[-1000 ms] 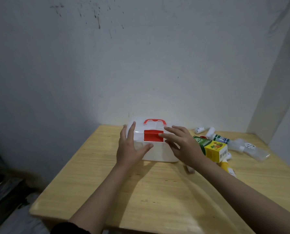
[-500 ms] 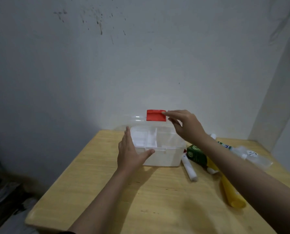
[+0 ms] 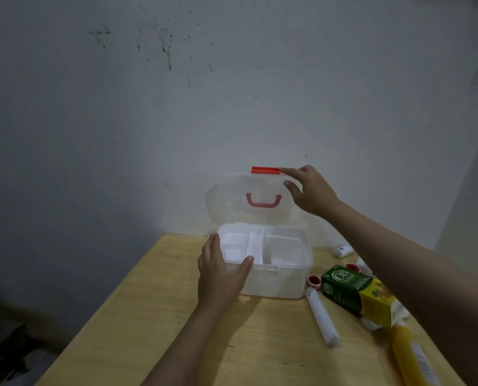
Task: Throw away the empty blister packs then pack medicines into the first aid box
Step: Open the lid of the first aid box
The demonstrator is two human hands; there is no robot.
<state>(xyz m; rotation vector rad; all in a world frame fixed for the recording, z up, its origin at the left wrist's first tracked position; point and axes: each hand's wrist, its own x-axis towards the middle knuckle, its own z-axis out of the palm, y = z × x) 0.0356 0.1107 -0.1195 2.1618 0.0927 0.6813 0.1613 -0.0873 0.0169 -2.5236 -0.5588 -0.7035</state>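
The translucent white first aid box [image 3: 285,280] stands open on the wooden table [image 3: 154,316]. Its clear lid [image 3: 232,201], with a red latch on top and a red handle, is swung up nearly upright. A white divided tray sits inside the box. My left hand [image 3: 221,271] grips the box's left front corner, thumb over the rim. My right hand [image 3: 310,190] pinches the lid's upper right edge beside the latch. To the right of the box lie a green and yellow medicine carton [image 3: 354,291], a white tube [image 3: 321,316] and a yellow tube [image 3: 410,355].
More small bottles and red-capped items [image 3: 343,250] lie at the table's back right, partly hidden by my right arm. A grey wall rises directly behind the box. The table's left edge drops to a dark floor area.
The lid went from shut and latched to half raised, and now stands almost upright under my right hand. My left hand stayed on the box's left front.
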